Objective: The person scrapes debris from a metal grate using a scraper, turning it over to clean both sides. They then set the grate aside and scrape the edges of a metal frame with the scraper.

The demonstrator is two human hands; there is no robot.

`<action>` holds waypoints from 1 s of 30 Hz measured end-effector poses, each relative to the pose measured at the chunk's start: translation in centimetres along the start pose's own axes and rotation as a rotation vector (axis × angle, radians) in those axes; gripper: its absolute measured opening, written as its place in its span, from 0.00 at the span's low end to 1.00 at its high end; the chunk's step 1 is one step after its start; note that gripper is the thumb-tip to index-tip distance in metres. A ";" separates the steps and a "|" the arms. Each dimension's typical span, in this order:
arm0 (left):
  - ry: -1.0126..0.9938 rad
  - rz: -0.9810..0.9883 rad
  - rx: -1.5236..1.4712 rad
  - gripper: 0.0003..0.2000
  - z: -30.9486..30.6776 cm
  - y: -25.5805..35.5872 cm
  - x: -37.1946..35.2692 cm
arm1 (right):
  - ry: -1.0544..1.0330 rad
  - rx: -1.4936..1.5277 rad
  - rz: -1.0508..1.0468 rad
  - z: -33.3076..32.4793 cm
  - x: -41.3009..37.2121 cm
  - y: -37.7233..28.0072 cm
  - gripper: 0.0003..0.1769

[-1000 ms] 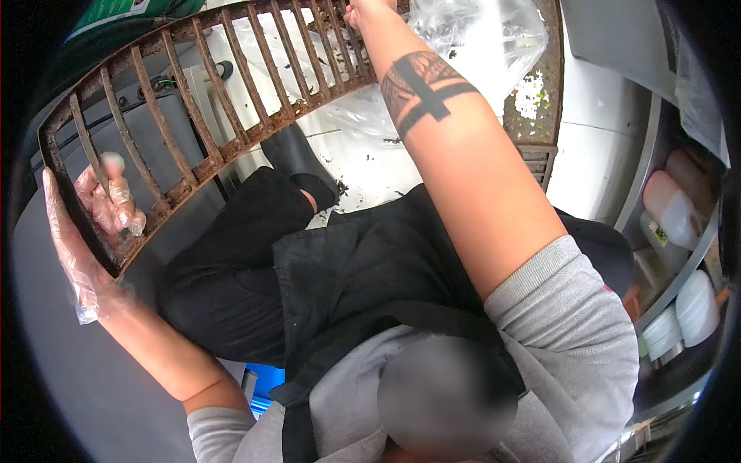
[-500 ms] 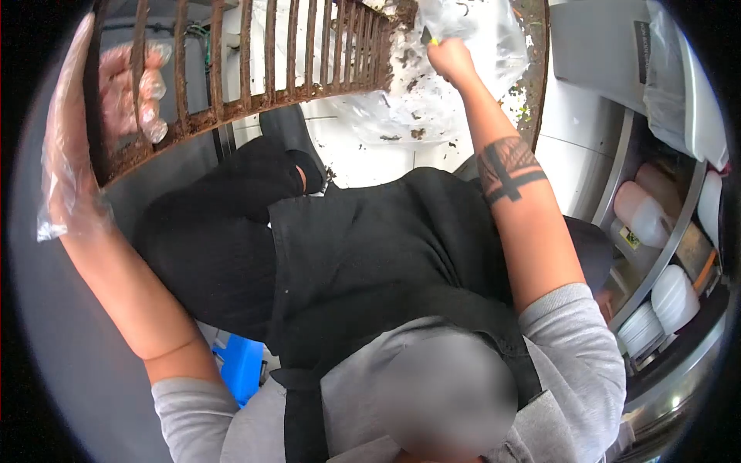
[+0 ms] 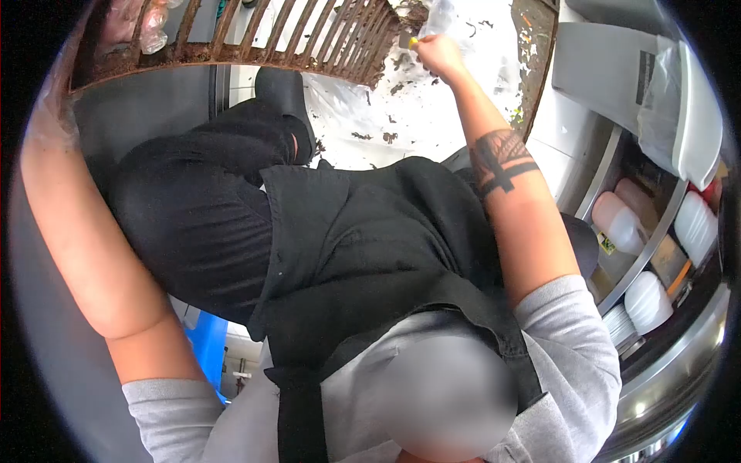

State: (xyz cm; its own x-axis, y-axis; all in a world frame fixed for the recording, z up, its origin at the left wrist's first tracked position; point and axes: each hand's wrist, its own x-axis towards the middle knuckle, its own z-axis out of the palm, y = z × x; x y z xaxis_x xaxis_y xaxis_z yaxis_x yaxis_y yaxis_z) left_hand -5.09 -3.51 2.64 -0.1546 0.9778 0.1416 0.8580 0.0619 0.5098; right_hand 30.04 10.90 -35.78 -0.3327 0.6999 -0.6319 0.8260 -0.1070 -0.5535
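A rusty, dirt-caked metal grate [image 3: 174, 55] with long slats stands tilted across the top of the view. My left hand [image 3: 143, 27], in a clear plastic glove, is wrapped around its left end, the fingers showing behind the slats. At the grate's right end is my bare right hand [image 3: 438, 58], closed on a small scraper [image 3: 407, 40] with a bit of yellow at the handle. Its flat blade points at the grate's crusted edge; whether it touches cannot be made out. Dark flakes lie on white plastic sheeting [image 3: 351, 104] below.
On the right stand a grey bin [image 3: 598, 65] with a clear bag over its edge and a metal shelf holding a plastic jug [image 3: 617, 220] and white foam containers [image 3: 647, 301]. A worn, speckled edge [image 3: 536, 58] runs beside the sheeting. Something blue [image 3: 210, 347] lies behind my left arm.
The grate and my left hand sit higher in the view, with the camera view shifted too. My right hand has moved slightly left with the scraper, whose blade has turned.
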 end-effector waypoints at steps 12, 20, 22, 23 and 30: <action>0.004 -0.014 0.146 0.33 1.5 -0.8 -1.0 | 0.071 -1.128 -0.894 0.8 13.2 -0.6 0.11; -0.006 0.004 0.183 0.33 1.4 -0.4 -0.7 | -0.228 -0.894 -0.416 -0.2 11.8 -2.9 0.09; -0.001 0.030 0.193 0.33 1.5 -0.1 -0.7 | -0.107 -0.082 0.093 0.5 9.1 -1.6 0.15; 0.003 0.036 0.198 0.33 1.5 0.0 -0.8 | -0.087 -0.076 0.078 1.0 8.3 -1.3 0.18; 0.006 0.048 0.187 0.34 1.0 0.5 -0.4 | -0.067 -0.108 0.043 7.7 0.7 2.5 0.16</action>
State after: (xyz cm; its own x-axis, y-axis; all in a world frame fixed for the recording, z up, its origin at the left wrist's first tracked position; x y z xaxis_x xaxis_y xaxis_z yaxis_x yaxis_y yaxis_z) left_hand -4.12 -3.66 1.97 -0.1141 0.9793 0.1670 0.9406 0.0524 0.3355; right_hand 28.34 5.65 -41.79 -0.3228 0.6469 -0.6908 0.8831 -0.0567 -0.4658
